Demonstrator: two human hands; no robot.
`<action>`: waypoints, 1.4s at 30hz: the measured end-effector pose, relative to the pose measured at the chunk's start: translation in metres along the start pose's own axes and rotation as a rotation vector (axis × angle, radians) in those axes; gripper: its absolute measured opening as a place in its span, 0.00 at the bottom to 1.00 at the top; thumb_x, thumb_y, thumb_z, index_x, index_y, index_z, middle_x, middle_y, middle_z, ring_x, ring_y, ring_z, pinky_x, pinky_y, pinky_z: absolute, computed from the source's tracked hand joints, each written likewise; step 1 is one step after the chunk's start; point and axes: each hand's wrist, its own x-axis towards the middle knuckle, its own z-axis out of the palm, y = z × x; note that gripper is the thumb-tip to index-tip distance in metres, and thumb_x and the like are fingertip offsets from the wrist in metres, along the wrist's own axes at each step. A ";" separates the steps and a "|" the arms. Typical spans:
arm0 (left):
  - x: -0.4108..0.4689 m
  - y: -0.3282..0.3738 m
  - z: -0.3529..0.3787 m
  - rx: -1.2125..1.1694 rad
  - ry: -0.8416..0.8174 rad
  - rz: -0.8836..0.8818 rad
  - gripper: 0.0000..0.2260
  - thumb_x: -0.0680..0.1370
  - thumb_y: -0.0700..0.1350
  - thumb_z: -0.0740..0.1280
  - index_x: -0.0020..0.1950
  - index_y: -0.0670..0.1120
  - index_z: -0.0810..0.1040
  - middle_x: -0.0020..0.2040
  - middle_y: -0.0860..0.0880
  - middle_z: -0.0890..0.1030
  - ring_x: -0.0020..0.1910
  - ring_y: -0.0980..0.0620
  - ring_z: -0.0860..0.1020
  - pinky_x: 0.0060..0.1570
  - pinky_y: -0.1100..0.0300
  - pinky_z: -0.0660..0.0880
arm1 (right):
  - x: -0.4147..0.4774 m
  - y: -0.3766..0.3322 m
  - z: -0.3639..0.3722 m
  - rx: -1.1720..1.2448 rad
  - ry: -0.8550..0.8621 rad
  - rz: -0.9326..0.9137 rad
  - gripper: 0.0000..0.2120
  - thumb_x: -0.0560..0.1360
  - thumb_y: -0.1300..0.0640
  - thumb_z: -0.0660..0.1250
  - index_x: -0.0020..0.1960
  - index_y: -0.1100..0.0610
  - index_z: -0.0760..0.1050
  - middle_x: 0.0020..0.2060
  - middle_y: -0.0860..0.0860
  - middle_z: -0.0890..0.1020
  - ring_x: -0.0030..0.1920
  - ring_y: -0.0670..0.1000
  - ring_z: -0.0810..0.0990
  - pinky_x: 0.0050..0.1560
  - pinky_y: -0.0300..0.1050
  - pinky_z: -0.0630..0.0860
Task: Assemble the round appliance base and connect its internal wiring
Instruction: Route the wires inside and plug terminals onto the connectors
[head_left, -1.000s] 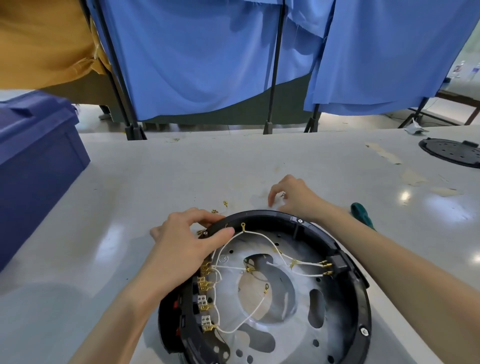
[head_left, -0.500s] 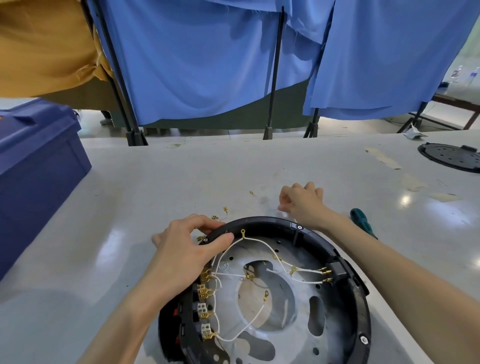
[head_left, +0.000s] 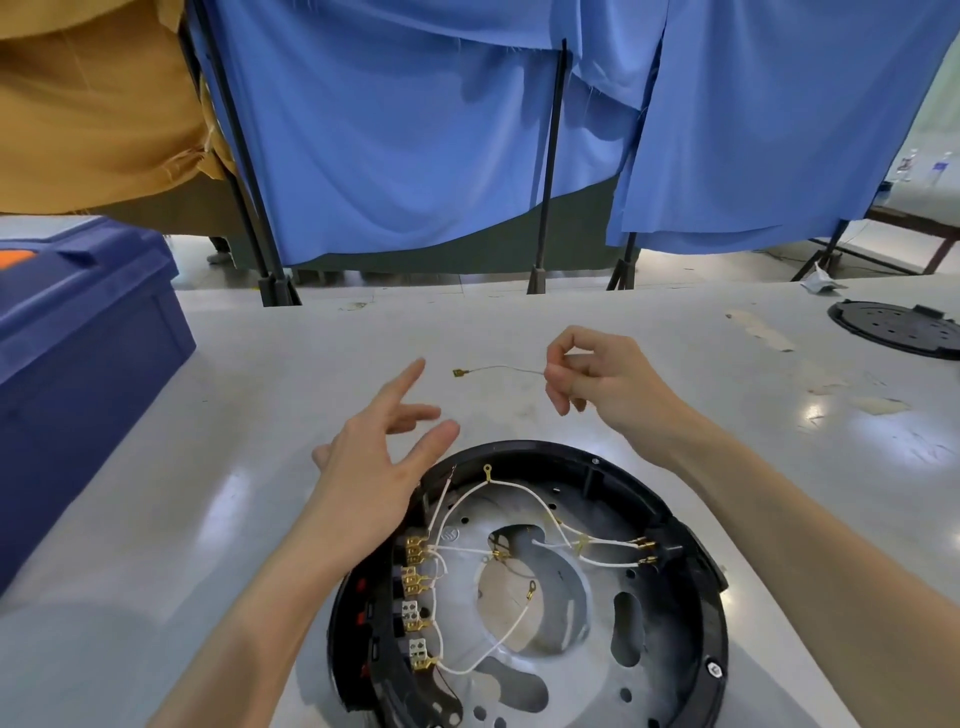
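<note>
The round black appliance base (head_left: 691, 525) lies open on the grey table, showing a silver metal plate (head_left: 561, 670) inside. White wires (head_left: 524, 488) with brass terminals run across it to a row of connectors (head_left: 415, 577) on its left wall. My right hand (head_left: 597, 379) is raised behind the base and pinches one end of a thin wire (head_left: 498, 369) with a brass terminal at its free end. My left hand (head_left: 379, 457) hovers above the base's left rim, fingers spread, holding nothing.
A dark blue plastic crate (head_left: 78, 364) stands at the left edge of the table. A second black round part (head_left: 898, 327) lies at the far right. Blue and tan cloths hang on black stands behind the table's far edge.
My right hand has lifted off the table holding the thin wire. My left hand has let go of the base rim and risen with fingers spread.
</note>
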 end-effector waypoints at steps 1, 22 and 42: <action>0.001 0.004 0.000 -0.013 0.014 0.020 0.28 0.71 0.64 0.62 0.71 0.67 0.63 0.57 0.62 0.80 0.63 0.61 0.74 0.72 0.41 0.59 | -0.001 -0.007 0.002 0.051 -0.020 -0.013 0.07 0.78 0.69 0.63 0.42 0.62 0.72 0.26 0.53 0.77 0.30 0.50 0.72 0.33 0.38 0.67; -0.017 0.019 -0.003 -0.378 0.157 0.167 0.06 0.74 0.54 0.68 0.44 0.55 0.83 0.41 0.55 0.85 0.50 0.61 0.80 0.55 0.59 0.69 | -0.035 -0.023 0.018 0.415 -0.359 0.108 0.05 0.75 0.60 0.68 0.43 0.63 0.78 0.30 0.59 0.80 0.32 0.53 0.76 0.36 0.41 0.75; -0.030 0.015 -0.016 -0.053 0.032 0.079 0.18 0.65 0.67 0.63 0.43 0.58 0.83 0.49 0.64 0.82 0.63 0.52 0.73 0.70 0.40 0.59 | -0.044 -0.020 0.017 0.346 -0.279 0.187 0.06 0.77 0.69 0.64 0.42 0.67 0.77 0.30 0.60 0.81 0.27 0.55 0.78 0.34 0.43 0.78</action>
